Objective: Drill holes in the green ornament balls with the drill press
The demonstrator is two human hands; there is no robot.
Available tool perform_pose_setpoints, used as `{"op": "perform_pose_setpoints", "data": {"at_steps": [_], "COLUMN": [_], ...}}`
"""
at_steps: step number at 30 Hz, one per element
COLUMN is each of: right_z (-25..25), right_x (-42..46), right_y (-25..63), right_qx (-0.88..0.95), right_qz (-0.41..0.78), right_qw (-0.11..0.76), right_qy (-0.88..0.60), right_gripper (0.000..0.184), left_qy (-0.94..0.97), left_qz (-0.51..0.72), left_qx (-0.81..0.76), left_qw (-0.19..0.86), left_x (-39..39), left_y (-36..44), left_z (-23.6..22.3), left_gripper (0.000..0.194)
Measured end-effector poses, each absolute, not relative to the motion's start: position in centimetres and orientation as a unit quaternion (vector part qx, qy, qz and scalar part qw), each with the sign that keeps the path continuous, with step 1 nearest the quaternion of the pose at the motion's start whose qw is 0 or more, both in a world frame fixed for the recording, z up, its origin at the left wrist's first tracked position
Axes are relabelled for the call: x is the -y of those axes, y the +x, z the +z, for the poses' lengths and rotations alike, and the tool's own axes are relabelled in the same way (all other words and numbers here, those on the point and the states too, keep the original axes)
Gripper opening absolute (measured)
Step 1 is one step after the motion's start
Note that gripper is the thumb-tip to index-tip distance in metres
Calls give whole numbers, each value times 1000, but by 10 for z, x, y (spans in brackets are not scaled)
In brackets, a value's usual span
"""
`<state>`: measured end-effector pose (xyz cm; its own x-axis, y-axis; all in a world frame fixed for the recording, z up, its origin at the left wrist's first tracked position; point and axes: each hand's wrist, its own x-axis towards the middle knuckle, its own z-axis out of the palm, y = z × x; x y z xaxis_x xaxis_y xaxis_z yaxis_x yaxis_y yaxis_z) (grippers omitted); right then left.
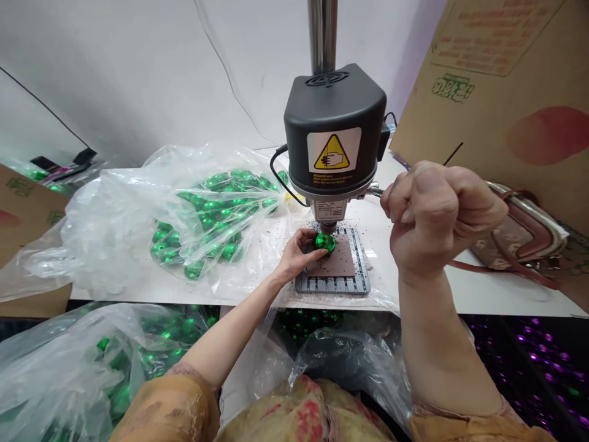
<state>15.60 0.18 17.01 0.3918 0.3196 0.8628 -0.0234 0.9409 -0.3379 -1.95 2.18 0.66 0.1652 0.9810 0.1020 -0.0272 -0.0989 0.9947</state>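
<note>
Green ball (324, 243): I see it directly under the machine's nose (328, 227), over the brown pad (343, 265); whether it touches either, I cannot tell from here.
Left hand (298, 255): half curled, thumb and fingers pinching the ball from its left side. My worry is those fingertips; they sit close beneath the nose, and a slip inward could get them caught.
Pad: lies flat on a slotted base plate (361, 285), strewn with dark specks. I'd judge that grit, plus a round ball, could let the work roll or skid if the pinch slackens.
Machine head (335, 129): its warning label (334, 151) shows a hand in a triangle, which matches my concern.
Right hand (437, 215): a tight fist, raised beside the head. A metal lever (375, 191) runs toward it, but I cannot tell whether it is gripped. A pull there while the ball sits off centre could crack or dent it.
Clear bag (110, 215): left of the plate, full of green balls (207, 215); loose plastic could snag if it crept under the head.
</note>
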Motion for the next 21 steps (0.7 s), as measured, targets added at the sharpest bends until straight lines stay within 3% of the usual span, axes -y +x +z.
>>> {"op": "perform_pose_setpoints", "data": {"at_steps": [21], "right_z": [170], "right_x": [1], "right_y": [156], "right_qx": [542], "right_qz": [115], "right_qw": [819], "right_qy": [-150], "right_gripper": [48], "left_qy": [668], "left_qz": [459], "left_qx": [-424], "left_qw": [405], "left_x": [-6], "left_y": [-5], "left_z": [1], "left_gripper": [44]}}
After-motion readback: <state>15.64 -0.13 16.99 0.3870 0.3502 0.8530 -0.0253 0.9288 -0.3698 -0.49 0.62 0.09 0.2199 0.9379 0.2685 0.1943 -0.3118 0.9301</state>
